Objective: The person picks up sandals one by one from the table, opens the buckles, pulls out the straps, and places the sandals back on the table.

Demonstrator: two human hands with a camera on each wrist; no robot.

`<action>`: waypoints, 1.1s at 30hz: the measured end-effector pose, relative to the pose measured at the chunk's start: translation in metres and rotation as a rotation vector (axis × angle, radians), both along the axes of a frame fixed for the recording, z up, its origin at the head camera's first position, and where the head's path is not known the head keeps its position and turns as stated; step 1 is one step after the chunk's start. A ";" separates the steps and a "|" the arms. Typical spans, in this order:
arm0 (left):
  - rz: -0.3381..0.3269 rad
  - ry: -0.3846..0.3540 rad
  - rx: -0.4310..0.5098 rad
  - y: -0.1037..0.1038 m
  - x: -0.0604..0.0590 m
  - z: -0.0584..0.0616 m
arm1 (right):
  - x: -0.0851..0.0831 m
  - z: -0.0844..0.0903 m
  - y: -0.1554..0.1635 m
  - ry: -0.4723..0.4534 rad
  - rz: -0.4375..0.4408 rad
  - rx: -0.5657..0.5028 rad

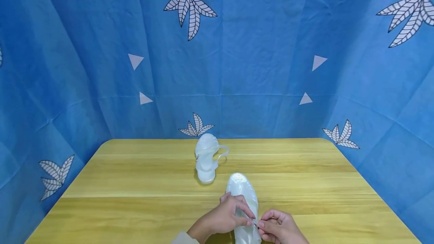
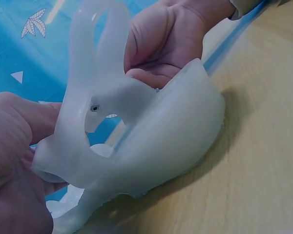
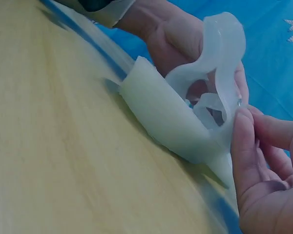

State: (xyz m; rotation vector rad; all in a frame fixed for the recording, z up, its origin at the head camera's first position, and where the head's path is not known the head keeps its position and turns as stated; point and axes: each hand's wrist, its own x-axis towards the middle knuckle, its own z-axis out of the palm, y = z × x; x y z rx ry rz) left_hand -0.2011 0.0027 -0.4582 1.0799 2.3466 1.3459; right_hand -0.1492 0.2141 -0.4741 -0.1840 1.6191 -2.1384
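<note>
A translucent white sandal [image 1: 241, 186] lies near the front edge of the table, toe pointing away. My left hand [image 1: 226, 214] reaches across it from the left, thumb and finger pinching the strap beside a small metal buckle [image 1: 254, 224]. From the right side, my right hand [image 1: 282, 228] pinches the strap at that buckle, fingertips close to the left hand's. In the left wrist view the ankle strap [image 2: 80, 63] loops up above the heel cup [image 2: 185, 117]. The right wrist view shows the right thumb and fingers [image 3: 244, 129] at the strap's side, partly covering the buckle.
A second, matching sandal [image 1: 206, 157] lies farther back and left on the wooden table [image 1: 142, 183], its strap loop sticking out to the right. Blue patterned cloth [image 1: 257, 67] hangs behind the table and along both sides.
</note>
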 end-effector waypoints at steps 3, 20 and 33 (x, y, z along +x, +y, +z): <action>-0.003 0.008 -0.006 0.001 0.000 0.001 | 0.000 0.002 -0.004 0.026 -0.037 0.030; 0.030 -0.038 0.023 0.002 0.001 -0.001 | 0.001 0.006 -0.009 0.071 -0.064 0.087; 0.034 -0.067 -0.002 0.001 0.001 0.001 | 0.003 0.003 -0.016 0.068 -0.134 0.136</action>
